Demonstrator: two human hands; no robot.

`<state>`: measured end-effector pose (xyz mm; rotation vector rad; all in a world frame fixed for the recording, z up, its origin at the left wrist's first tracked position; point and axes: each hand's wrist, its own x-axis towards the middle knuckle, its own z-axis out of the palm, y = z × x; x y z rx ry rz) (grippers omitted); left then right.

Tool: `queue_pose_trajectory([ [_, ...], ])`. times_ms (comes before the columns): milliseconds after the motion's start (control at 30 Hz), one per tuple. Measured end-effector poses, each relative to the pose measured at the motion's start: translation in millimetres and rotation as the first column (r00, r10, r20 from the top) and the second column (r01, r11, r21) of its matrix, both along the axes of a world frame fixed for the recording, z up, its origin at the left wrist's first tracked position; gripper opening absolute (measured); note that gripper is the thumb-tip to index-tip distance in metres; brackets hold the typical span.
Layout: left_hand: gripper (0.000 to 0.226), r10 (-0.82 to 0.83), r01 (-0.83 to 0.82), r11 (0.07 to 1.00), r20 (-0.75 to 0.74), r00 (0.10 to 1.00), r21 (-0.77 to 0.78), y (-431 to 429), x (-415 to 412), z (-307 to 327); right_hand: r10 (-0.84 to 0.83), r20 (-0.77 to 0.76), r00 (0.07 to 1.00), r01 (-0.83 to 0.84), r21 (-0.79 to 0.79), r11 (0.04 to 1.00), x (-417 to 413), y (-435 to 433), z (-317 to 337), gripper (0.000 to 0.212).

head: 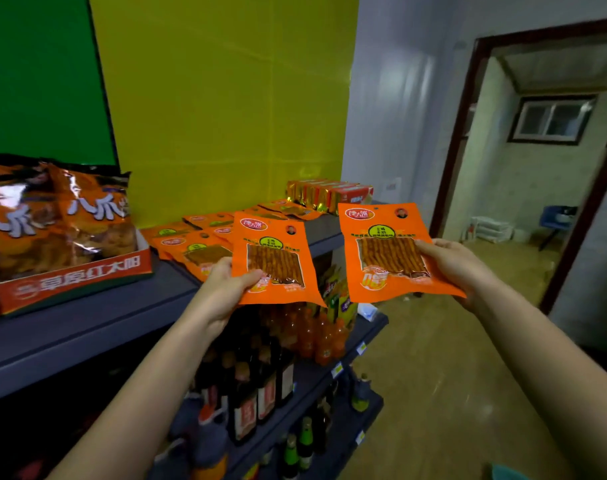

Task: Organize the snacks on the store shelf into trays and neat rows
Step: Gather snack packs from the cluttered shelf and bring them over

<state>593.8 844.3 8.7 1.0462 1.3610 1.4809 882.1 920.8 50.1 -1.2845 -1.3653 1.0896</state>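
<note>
My left hand grips the lower left edge of an orange snack packet, held upright above the shelf's front edge. My right hand grips the right side of a second orange snack packet, held out past the shelf's right end. Several matching orange packets lie overlapping on the grey top shelf behind my left hand. A red cardboard tray at the left holds large shiny orange chip bags.
Red and gold boxed snacks stand in a row at the shelf's far right end. Lower shelves hold dark sauce bottles and orange drink bottles. A doorway opens to the right over bare floor.
</note>
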Motion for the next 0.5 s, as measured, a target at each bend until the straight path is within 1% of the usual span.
queue_pose_trajectory([
  [67,0.03,0.038,-0.039,0.999,0.02,0.999,0.004,22,12,2,0.026,-0.004,1.0,-0.026,-0.014,1.0,6,32,-5,0.016],
  [133,0.03,0.081,-0.081,0.997,0.041,0.996,0.011,45,20,3,0.043,0.018,0.999,-0.043,-0.029,0.999,10,65,-10,0.02],
  [233,0.028,0.142,-0.142,0.989,0.025,0.99,0.028,83,26,1,0.075,0.039,0.996,-0.074,-0.043,0.996,14,116,-20,0.028],
  [367,0.033,0.205,-0.201,0.977,-0.047,0.978,0.076,138,33,-1,0.139,0.032,0.99,-0.138,-0.041,0.99,14,184,-26,0.019],
  [433,0.026,0.243,-0.233,0.966,-0.092,0.966,0.113,164,36,4,0.156,0.031,0.987,-0.155,-0.026,0.988,10,217,-18,0.017],
  [500,0.023,0.297,-0.275,0.95,-0.151,0.943,0.15,190,37,8,0.166,0.054,0.985,-0.167,0.022,0.986,5,251,-9,0.017],
])
